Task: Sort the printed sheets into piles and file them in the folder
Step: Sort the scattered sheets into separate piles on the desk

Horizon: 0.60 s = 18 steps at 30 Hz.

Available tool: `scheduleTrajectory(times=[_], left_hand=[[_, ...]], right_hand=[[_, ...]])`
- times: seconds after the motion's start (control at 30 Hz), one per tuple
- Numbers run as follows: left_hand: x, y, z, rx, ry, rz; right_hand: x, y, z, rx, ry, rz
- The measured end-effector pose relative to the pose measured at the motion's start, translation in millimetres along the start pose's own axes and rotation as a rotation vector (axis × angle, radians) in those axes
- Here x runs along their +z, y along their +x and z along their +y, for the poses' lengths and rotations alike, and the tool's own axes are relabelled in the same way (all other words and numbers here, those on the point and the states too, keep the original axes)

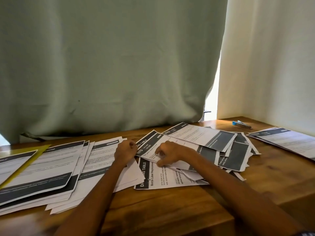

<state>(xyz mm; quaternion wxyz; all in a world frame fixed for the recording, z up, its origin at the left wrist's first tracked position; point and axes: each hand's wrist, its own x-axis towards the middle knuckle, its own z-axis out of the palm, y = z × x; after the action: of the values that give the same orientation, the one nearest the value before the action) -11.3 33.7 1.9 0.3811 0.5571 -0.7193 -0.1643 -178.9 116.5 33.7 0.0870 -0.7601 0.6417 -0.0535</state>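
Both hands in the loose heap of sheets (201, 150): left hand (125, 152) pinches a page's top corner, right hand (167, 155) curls round its lower edge. Sorted pile (51, 171) left of the left hand. Risk: heap is overlapped, lifting one page drags neighbours. Yellow folder (25, 163) mostly covered; small print unreadable.

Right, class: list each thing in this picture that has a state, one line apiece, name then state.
Left hand: pinches the edge of the top sheet.
Right hand: fingers curled into the middle pile, lifting sheets.
Middle pile: loose, fanned, unsorted.
Left piles: stacked, edges uneven.
Right pile: flat, apart from the rest.
Folder: yellow, lying among the left piles.
Stapler: lying untouched by the wall.
Curtain: drawn, gap at its right edge.
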Motion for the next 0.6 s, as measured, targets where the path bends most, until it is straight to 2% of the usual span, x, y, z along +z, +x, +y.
scheduleTrajectory(times=[0.07, 0.17, 0.3, 0.47, 0.53, 0.6], left_hand=[[1.7, 0.3, -2.7, -0.013, -0.052, 0.025], [2.2, 1.0, -3.1, -0.019, -0.097, 0.054], [-1.4, 3.8, -1.0, -0.020, -0.093, 0.030], [-3.5, -0.1, -0.5, -0.021, -0.153, 0.012], [-4.3, -1.7, -1.0, -0.016, -0.138, -0.005], [-5.2, -2.8, -0.3, -0.008, -0.128, 0.003]], right_hand=[[-2.0, 1.5, -5.2, -0.001, 0.001, 0.037], [-12.0, 3.7, -12.0, -0.006, -0.006, 0.186], [-22.2, 10.5, -16.3, 0.098, 0.097, 0.292], [-19.2, 14.6, -10.2, 0.211, 0.344, 0.216], [-21.8, 11.7, -4.4, 0.267, 0.480, 0.260], [-29.0, 9.1, 0.6, 0.323, 0.680, 0.380]])
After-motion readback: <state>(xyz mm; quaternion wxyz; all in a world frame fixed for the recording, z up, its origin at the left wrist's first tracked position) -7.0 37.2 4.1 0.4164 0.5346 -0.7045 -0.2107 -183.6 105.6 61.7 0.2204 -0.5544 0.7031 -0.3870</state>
